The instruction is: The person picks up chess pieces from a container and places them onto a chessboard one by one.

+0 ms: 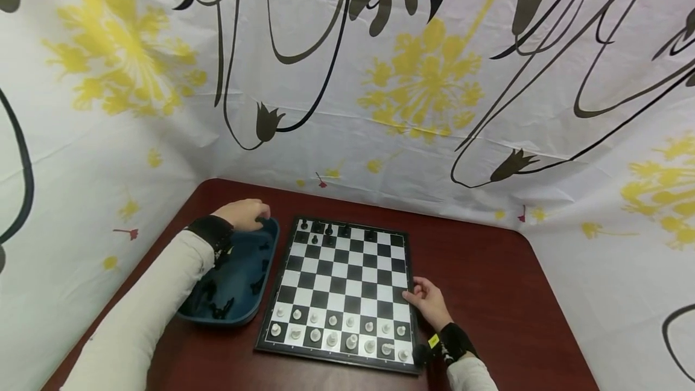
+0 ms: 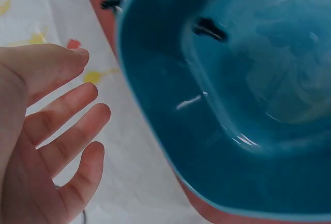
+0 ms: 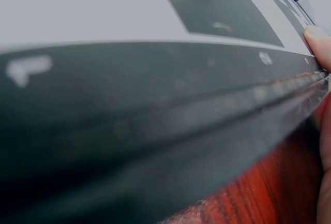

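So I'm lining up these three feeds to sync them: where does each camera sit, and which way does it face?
Head: worn on the head, looking forward and down at the chessboard and blue tray; both forearms, left hand and right hand show.
Left wrist: beside the tray's rim, looking into the blue tray; the left hand's straight fingers show.
Right wrist: low at the board's edge, looking along the chessboard; a fingertip shows.
Shared: head and left wrist both see the tray and its black pieces.
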A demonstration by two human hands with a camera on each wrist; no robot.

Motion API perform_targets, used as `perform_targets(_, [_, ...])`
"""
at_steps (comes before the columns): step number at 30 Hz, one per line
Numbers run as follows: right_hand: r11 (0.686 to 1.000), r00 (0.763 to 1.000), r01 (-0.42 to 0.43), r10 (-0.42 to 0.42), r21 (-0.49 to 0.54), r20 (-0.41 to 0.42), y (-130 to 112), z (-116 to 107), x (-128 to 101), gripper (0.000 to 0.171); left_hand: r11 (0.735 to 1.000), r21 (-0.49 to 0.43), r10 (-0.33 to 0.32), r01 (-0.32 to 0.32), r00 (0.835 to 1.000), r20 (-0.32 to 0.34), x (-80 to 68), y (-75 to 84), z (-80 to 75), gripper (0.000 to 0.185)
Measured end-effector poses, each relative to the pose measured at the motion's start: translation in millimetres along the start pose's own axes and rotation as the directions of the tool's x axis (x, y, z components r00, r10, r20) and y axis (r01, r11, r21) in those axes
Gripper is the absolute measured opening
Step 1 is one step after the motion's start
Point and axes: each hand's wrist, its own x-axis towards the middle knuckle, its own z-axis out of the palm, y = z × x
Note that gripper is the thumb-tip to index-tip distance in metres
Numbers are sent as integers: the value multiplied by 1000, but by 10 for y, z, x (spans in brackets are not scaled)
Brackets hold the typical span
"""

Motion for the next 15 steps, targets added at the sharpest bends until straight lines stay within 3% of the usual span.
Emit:
perform_targets(6, [1000,1000,-9,9,-2,-14,-27,-32,-17,49,1000,-6,-17,17,999,36,-44,-148,188,22])
perform_targets(11, [1000,1000,-3,3,-8,-22,-13,-21,-12,48,999,-29,-19,21,997,68,-29,-145,372,23])
perform_targets(15, [1000,1000,2,-2,6,-20,-5,3,-12,46,997,-58,-53,56,997,58,-29,-148,495,23])
